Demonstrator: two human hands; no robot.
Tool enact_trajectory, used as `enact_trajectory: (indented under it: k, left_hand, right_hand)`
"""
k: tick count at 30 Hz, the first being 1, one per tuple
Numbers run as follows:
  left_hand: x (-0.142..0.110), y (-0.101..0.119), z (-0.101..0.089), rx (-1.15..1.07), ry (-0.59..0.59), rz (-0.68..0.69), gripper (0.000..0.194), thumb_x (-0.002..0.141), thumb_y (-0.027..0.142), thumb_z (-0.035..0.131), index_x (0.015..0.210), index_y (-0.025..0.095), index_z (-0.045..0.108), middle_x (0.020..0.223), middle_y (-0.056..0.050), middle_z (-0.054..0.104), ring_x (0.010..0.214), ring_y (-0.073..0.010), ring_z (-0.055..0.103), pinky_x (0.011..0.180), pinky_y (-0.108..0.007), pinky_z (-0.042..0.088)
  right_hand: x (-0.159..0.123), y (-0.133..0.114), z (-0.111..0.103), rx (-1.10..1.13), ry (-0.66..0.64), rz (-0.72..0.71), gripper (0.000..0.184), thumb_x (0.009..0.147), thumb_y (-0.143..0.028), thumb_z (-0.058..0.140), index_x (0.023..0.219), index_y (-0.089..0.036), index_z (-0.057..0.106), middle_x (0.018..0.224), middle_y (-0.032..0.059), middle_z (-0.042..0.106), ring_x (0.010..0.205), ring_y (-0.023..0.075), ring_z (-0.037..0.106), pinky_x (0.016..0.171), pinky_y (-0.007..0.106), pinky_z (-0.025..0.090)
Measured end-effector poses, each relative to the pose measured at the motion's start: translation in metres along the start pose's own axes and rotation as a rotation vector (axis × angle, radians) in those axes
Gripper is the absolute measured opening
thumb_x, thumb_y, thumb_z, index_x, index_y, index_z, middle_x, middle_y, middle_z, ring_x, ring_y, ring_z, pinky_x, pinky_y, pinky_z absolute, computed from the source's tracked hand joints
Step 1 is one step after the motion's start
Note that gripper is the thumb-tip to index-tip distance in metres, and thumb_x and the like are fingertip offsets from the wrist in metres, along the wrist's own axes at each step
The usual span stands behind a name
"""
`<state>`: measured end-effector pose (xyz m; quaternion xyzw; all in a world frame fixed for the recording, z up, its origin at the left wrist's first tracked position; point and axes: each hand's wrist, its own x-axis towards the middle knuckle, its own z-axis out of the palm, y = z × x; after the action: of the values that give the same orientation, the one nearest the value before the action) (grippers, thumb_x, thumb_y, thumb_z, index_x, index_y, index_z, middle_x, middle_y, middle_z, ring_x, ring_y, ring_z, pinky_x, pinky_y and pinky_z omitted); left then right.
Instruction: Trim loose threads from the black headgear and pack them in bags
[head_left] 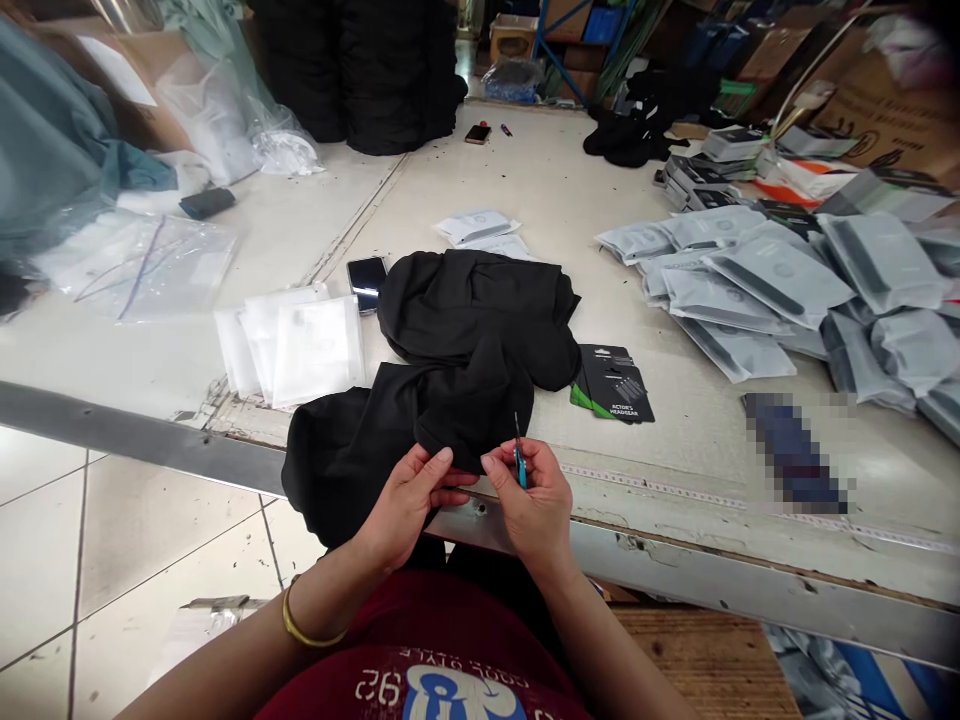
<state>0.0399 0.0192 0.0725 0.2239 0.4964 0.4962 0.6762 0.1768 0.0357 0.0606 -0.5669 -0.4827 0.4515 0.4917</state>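
Site: garment packing workshop or small stockroom. Landmark: long white work table [570,200]. On table: grey poly mailers [772,275], clear plastic bags [300,345], black fabric [472,310]. Beyond table: black garment stacks [352,75], cardboard cartons [885,105]. Below table: white tile floor [150,570].

Black fabric [472,320] — against the fingers [499,465]

Hands [409,505] [534,495] hide most of the small blue tool [520,468].
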Motion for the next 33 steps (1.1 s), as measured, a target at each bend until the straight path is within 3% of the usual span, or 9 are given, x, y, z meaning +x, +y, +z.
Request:
enact_trajectory:
  k: [3,6,9,12,19,33]
  left_hand:
    - [0.003,-0.001,-0.004,-0.011,0.018,-0.002,0.025,0.083,0.038,0.061,0.094,0.015,0.057,0.094,-0.005,0.064,0.087,-0.02,0.065,0.066,-0.025,0.054]
    - [0.005,-0.001,-0.006,-0.032,0.038,-0.011,0.024,0.083,0.037,0.061,0.092,0.015,0.056,0.091,-0.005,0.065,0.087,-0.0206,0.066,0.065,-0.024,0.054]
    - [0.005,-0.002,-0.008,-0.051,0.057,-0.016,0.023,0.083,0.037,0.061,0.089,0.015,0.055,0.085,-0.004,0.065,0.086,-0.0213,0.067,0.064,-0.025,0.055]
    - [0.004,-0.003,-0.007,-0.062,0.064,-0.02,0.022,0.083,0.036,0.062,0.085,0.015,0.053,0.082,-0.004,0.066,0.086,-0.0218,0.067,0.064,-0.025,0.055]
    - [0.002,-0.004,-0.001,-0.073,0.025,-0.009,0.021,0.084,0.033,0.06,0.092,0.015,0.055,0.089,-0.006,0.066,0.085,-0.0182,0.065,0.066,-0.024,0.055]
    - [0.001,-0.007,0.0,-0.048,0.008,0.02,0.023,0.083,0.035,0.062,0.097,0.018,0.059,0.096,-0.004,0.063,0.092,-0.0191,0.064,0.069,-0.025,0.056]
  right_hand:
    - [0.005,0.001,-0.006,0.094,0.017,0.12,0.029,0.069,-0.036,0.071,0.085,-0.021,0.053,0.074,-0.0024,0.062,0.056,0.0099,0.055,0.053,0.023,0.046]
    - [0.005,0.004,-0.016,0.099,-0.037,0.134,0.03,0.074,-0.043,0.066,0.089,-0.02,0.053,0.07,-0.0025,0.061,0.054,0.01,0.054,0.051,0.023,0.044]
    - [0.0,0.008,-0.027,-0.052,-0.161,0.04,0.028,0.086,-0.045,0.049,0.096,-0.02,0.055,0.069,-0.0007,0.062,0.063,0.0129,0.059,0.059,0.024,0.047]
    - [-0.009,0.01,-0.033,-0.324,-0.222,-0.103,0.027,0.088,-0.041,0.047,0.102,-0.02,0.056,0.079,0.0018,0.066,0.07,0.0141,0.062,0.065,0.024,0.048]
    - [-0.02,0.013,-0.025,-0.656,-0.2,-0.384,0.036,0.091,-0.045,0.04,0.104,-0.015,0.057,0.077,0.0049,0.069,0.064,0.0163,0.065,0.057,0.024,0.047]
    - [-0.018,0.018,-0.022,-0.785,-0.147,-0.408,0.039,0.094,-0.044,0.033,0.101,-0.015,0.058,0.078,0.0055,0.071,0.062,0.0188,0.067,0.054,0.025,0.045]
